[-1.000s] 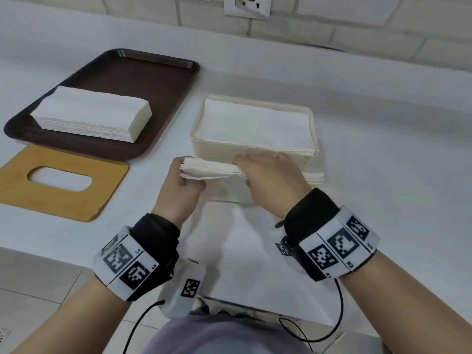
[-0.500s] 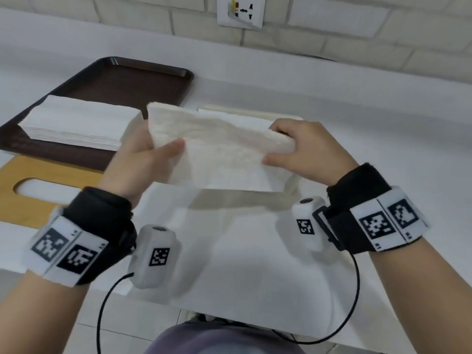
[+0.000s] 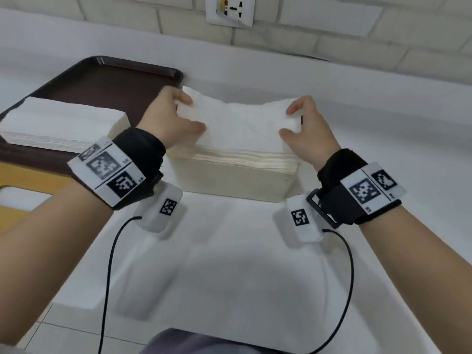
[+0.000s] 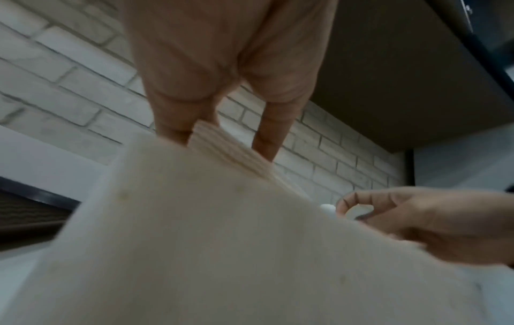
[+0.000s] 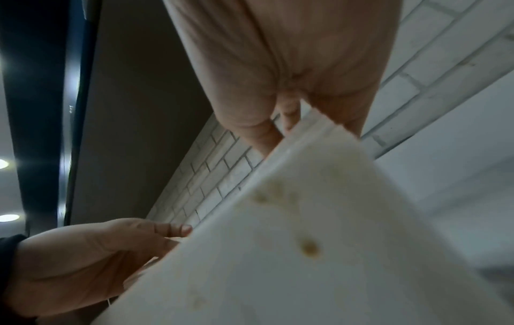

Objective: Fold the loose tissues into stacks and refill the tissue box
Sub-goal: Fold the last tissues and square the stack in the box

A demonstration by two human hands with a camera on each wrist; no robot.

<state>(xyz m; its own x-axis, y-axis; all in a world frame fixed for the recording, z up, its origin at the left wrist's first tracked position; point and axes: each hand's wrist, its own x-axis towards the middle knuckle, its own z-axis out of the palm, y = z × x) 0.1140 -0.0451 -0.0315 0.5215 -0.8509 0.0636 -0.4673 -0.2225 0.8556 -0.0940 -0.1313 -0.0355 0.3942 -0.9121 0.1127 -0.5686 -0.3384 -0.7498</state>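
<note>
A cream, open-topped tissue box (image 3: pixel 229 182) stands mid-counter, filled to the rim with tissues. A folded white tissue stack (image 3: pixel 242 123) lies across its top. My left hand (image 3: pixel 190 112) pinches the stack's left end, fingers on top and thumb toward me. My right hand (image 3: pixel 287 121) pinches the right end the same way. In the left wrist view the layered edge of the tissue stack (image 4: pixel 230 154) shows between my fingers above the box wall (image 4: pixel 222 241). The right wrist view shows the box wall (image 5: pixel 306 241) and my left hand (image 5: pixel 83 263) beyond it.
A brown tray (image 3: pixel 107 77) at the left holds another tissue pile (image 3: pixel 58 123). A wooden lid (image 3: pixel 23 180) with an oval slot lies in front of the tray. A white sheet (image 3: pixel 217 264) lies between the box and the counter's front edge. A wall socket (image 3: pixel 229 11) is behind.
Both hands lifted the folded stack from in front of the box, carried it up and back, and now hold it down on the tissues in the box.
</note>
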